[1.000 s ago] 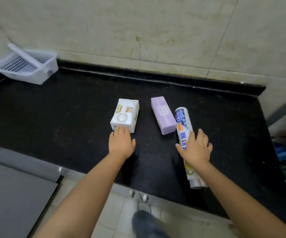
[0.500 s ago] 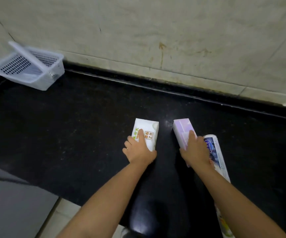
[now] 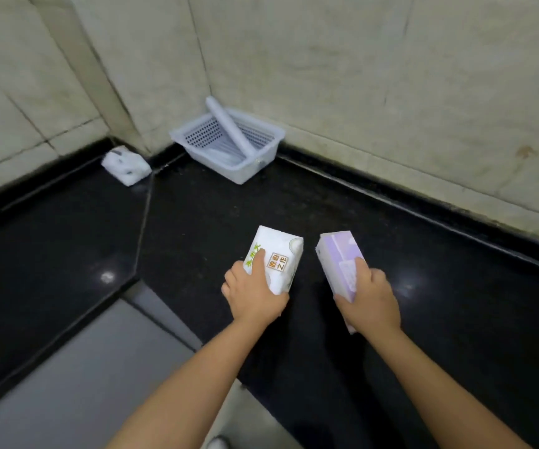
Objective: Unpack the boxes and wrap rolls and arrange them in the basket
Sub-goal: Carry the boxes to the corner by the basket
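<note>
My left hand (image 3: 253, 294) grips a white box (image 3: 279, 254) with green and orange print, held just above the black counter. My right hand (image 3: 370, 298) grips a purple box (image 3: 338, 257) beside it. Both boxes point away from me toward the corner. The white perforated basket (image 3: 263, 157) stands in the far corner against the wall, with a pale wrap roll (image 3: 229, 128) leaning diagonally out of it and a flat pale item in its bottom. The printed wrap roll is out of view.
A white crumpled pack (image 3: 125, 165) lies on the counter left of the basket, near the wall. The black counter (image 3: 197, 228) runs along two tiled walls and bends around a grey floor area (image 3: 77, 367) at lower left.
Both hands have closed on the boxes and lifted them off the counter. My view has swung left, so the basket now sits ahead and the printed roll has left the frame.
</note>
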Action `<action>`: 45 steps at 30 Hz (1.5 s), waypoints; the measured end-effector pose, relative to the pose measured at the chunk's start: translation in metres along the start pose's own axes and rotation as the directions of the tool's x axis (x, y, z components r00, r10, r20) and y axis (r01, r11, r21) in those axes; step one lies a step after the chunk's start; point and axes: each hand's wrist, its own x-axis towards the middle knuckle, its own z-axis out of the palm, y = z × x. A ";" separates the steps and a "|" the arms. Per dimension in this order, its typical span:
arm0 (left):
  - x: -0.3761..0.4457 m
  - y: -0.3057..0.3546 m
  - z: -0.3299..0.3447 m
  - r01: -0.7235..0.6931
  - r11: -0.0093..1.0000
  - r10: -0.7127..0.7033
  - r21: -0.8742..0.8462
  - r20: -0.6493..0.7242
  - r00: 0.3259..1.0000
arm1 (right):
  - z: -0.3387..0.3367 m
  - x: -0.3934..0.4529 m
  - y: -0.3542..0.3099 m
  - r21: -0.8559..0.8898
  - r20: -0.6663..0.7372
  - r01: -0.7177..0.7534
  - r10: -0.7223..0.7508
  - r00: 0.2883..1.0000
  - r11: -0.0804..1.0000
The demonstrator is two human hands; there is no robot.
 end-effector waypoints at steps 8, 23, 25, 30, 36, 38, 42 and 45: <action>0.098 -0.216 -0.121 0.225 0.973 -0.215 0.046 -0.154 0.964 | 0.114 0.029 -0.219 -0.054 0.094 0.181 -0.176 0.980 0.982; 0.266 -0.360 -0.192 0.419 0.908 -0.408 0.026 -0.186 0.894 | 0.221 0.088 -0.407 -0.208 0.281 0.345 -0.282 0.918 0.915; 0.289 -0.364 -0.194 0.415 0.908 -0.396 0.062 -0.196 0.897 | 0.232 0.102 -0.422 -0.219 0.296 0.387 -0.317 0.901 0.896; 0.342 -0.380 -0.193 0.446 0.891 -0.420 0.083 -0.218 0.881 | 0.256 0.127 -0.430 -0.221 0.330 0.449 -0.366 0.870 0.866; 0.354 -0.398 -0.191 0.385 0.915 -0.376 0.122 -0.092 0.922 | 0.270 0.120 -0.430 -0.153 0.389 0.474 -0.388 0.836 0.867; 0.344 -0.392 -0.194 0.276 0.959 -0.266 0.064 -0.133 0.955 | 0.266 0.117 -0.432 -0.055 0.340 0.434 -0.392 0.855 0.899; 0.310 -0.357 -0.198 0.251 0.869 -0.182 -0.427 0.195 0.964 | 0.245 0.104 -0.431 0.151 0.133 0.417 -0.437 0.890 0.896; 0.296 -0.329 -0.202 0.336 0.758 -0.102 -0.560 0.406 0.908 | 0.226 0.092 -0.425 0.160 0.019 0.450 -0.458 0.889 0.879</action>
